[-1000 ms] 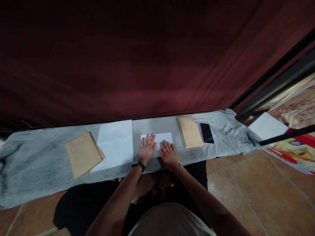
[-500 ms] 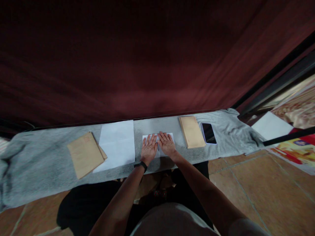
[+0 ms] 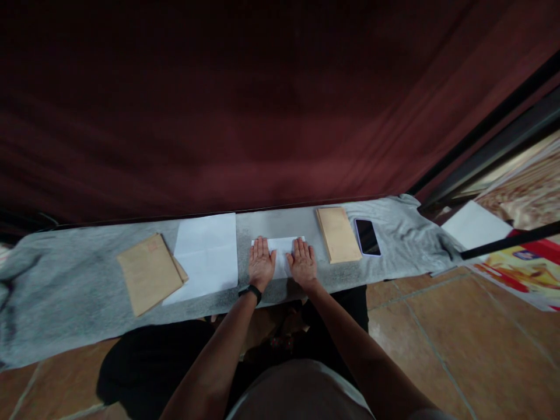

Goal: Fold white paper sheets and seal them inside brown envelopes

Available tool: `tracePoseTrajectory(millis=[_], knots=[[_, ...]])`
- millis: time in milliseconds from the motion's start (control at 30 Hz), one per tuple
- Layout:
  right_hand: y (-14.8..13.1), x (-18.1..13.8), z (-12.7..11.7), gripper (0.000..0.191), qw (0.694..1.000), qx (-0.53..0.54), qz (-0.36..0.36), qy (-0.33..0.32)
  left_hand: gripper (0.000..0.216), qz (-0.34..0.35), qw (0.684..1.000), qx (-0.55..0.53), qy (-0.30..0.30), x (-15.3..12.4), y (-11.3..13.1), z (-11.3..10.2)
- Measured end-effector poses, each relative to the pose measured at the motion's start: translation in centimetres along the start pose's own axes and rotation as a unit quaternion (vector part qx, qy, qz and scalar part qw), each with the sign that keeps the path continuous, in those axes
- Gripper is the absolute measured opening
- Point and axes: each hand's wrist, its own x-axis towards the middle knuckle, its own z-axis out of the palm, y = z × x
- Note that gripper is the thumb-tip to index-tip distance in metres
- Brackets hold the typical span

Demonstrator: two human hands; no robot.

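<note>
A small white folded-looking sheet of paper [image 3: 282,251] lies on the grey cloth in front of me. My left hand [image 3: 261,262] rests flat over its left end, fingers extended, with a dark band on the wrist. Over the right end lies my right hand [image 3: 303,262], also flat with fingers stretched out. Bare paper shows between the two thumbs. Left of my hands is a larger white sheet with crease lines [image 3: 207,251]. Brown envelopes [image 3: 151,271] overlap its left edge. A stack of brown envelopes [image 3: 339,233] lies to the right of my right hand.
A phone in a pale case [image 3: 368,237] lies right of the envelope stack. The grey cloth [image 3: 79,280] covers a long narrow surface against a dark red panel [image 3: 280,134]. A dark frame bar [image 3: 511,241] and a colourful printed package [image 3: 520,265] are at the far right.
My hands have moved apart along the small paper, from nearly touching at its middle to its two ends. The view has shifted slightly.
</note>
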Motion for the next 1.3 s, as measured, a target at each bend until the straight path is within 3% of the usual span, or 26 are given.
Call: tracePoseTrajectory(millis=[200,400,600,767,867,933,1067,1300], knots=[[0.7,-1.0,-1.0,0.066,0.999,-0.008,0.03,-0.015,0.064,-0.026,0.998,-0.017,0.06,-1.2,-0.5,-0.1],[1.1,-2.0,-0.9,0.068,0.998,0.012,0.04,0.045,0.066,-0.064,0.994,-0.016,0.082,-2.2,-0.6,0.0],[1.6,-2.5,-1.4,0.067,0.997,0.006,0.049,0.062,0.064,-0.07,0.995,0.007,0.077,-3.6,-0.8,-1.2],[0.5,-3.3,-1.9,0.061,1.0,0.015,0.014,0.024,0.061,0.017,0.998,-0.003,0.068,-5.8,0.7,-2.2],[-0.7,-4.3,-1.9,0.055,0.997,0.032,-0.062,-0.025,0.056,0.09,0.996,-0.009,0.013,-7.0,2.0,-2.0],[-1.1,-4.8,-1.8,0.052,0.995,0.033,-0.09,-0.039,0.056,0.101,0.995,0.0,-0.017,-7.5,2.4,-1.7],[-0.5,-5.2,-1.8,0.052,0.997,0.014,-0.078,-0.011,0.058,0.076,0.997,0.024,-0.024,-8.0,1.8,-1.7],[1.4,-5.9,-1.7,0.057,0.998,-0.016,-0.041,0.044,0.061,0.016,0.999,0.027,0.034,-9.2,0.0,-2.4]])
